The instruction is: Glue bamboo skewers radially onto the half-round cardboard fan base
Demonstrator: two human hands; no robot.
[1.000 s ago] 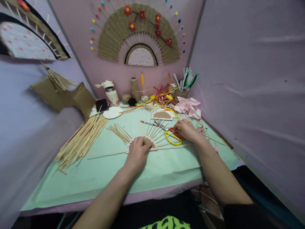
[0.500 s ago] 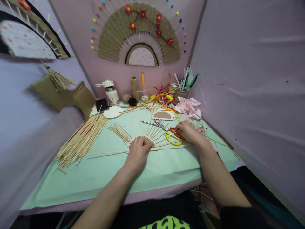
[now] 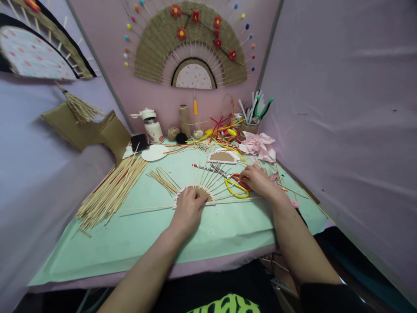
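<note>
My left hand [image 3: 190,205] presses down on a cardboard half-circle [image 3: 202,190], its fingers bent together over the middle. Pink-spotted trim runs along the half-circle's edge, and thin bamboo sticks [image 3: 208,173] fan out from it, mostly up and to the right; one lies far to the left. My right hand [image 3: 256,179] is closed in a pinch at the outer end of a right-hand stick [image 3: 220,189]. Scissors with yellow and red handles [image 3: 237,194] lie under the sticks beside that hand. What the left fingertips touch underneath is partly hidden.
A big bundle of sticks [image 3: 112,191] lies at left, a small pile [image 3: 163,181] nearer. Behind are a second half-circle [image 3: 222,157], a pen [image 3: 200,166], a white oval [image 3: 154,152], a bottle [image 3: 153,130], twine [image 3: 184,121] and pink cloth [image 3: 259,145]. A finished fan [image 3: 150,56] hangs behind.
Both hands stay in nearly the same place, the left on the half-circle and the right at the stick's end. The view shifts very slightly.
</note>
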